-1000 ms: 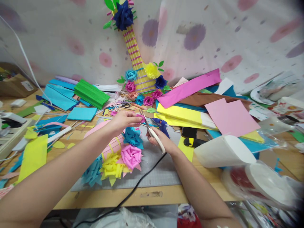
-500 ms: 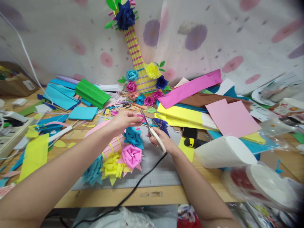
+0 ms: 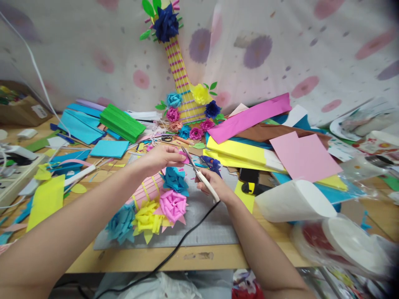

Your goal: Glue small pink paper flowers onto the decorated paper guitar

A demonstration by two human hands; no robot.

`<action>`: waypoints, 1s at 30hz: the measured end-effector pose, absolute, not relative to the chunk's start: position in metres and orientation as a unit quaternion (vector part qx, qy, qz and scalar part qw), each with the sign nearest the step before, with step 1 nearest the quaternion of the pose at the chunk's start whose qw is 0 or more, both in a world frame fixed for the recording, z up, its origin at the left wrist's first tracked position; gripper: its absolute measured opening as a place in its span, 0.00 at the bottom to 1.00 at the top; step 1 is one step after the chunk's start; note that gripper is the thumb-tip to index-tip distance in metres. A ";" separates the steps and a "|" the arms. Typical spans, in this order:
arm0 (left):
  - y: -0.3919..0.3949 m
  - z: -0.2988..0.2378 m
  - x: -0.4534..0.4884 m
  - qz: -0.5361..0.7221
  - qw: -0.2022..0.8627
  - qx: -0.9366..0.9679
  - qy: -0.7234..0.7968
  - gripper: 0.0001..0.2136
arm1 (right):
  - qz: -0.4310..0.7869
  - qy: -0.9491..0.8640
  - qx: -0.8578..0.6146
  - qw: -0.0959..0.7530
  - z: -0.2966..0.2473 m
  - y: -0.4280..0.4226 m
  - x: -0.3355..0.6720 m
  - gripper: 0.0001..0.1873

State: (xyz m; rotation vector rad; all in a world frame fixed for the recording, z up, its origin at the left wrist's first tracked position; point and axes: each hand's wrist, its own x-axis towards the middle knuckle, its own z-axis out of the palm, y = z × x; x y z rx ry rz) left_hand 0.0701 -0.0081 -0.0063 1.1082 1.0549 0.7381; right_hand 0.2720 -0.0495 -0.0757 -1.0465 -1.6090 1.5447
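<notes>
My left hand (image 3: 162, 158) pinches a small pink paper piece (image 3: 185, 157) above the grey cutting mat (image 3: 202, 224). My right hand (image 3: 215, 187) grips white-handled scissors (image 3: 199, 174), their blades angled up to the pink piece. Just below my hands lies a pink and yellow paper roll (image 3: 146, 193) decorated with blue, pink and yellow paper flowers (image 3: 172, 205). A dark blue paper flower (image 3: 212, 162) lies behind my right hand.
A tall yellow striped paper guitar (image 3: 183, 83) with flowers leans on the spotted curtain. Coloured paper sheets (image 3: 302, 155), green folded crepe (image 3: 121, 122) and scraps cover the wooden table. A black cable (image 3: 174, 253) crosses the mat. White rolled paper (image 3: 293, 201) and plastic-wrapped plates (image 3: 343, 241) sit right.
Hardly anything differs: both hands stay at the pink piece, with the scissors shifted a touch to the left and the view drifting slightly.
</notes>
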 end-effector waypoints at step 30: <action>-0.008 0.006 0.076 0.247 0.630 0.540 0.500 0.06 | 0.579 -0.672 -0.363 0.285 -0.072 -0.049 0.282 0.31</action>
